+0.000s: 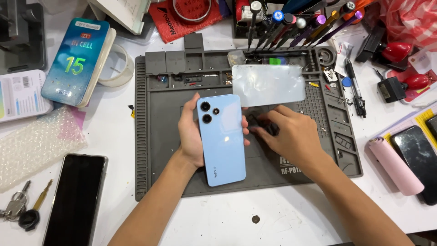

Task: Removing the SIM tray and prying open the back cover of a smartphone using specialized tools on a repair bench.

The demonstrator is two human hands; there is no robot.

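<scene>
The phone (221, 141) in my left hand (190, 136) was pale sky blue with black camera rings. The work mat (154, 150) under it was dark grey, the table (282, 218) white, the rolled cloth (396, 166) pink, the bubble wrap (38, 143) clear.

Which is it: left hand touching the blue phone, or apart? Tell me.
Touching. The head view shows the left hand wrapped around the blue phone, fingertips showing on its far edge.

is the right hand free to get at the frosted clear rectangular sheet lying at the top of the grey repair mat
Probably yes. The right hand rests on the grey repair mat just below the frosted clear rectangular sheet, with nothing between them. It seems to hold only a small dark part, while the left hand holds the light blue phone.
</scene>
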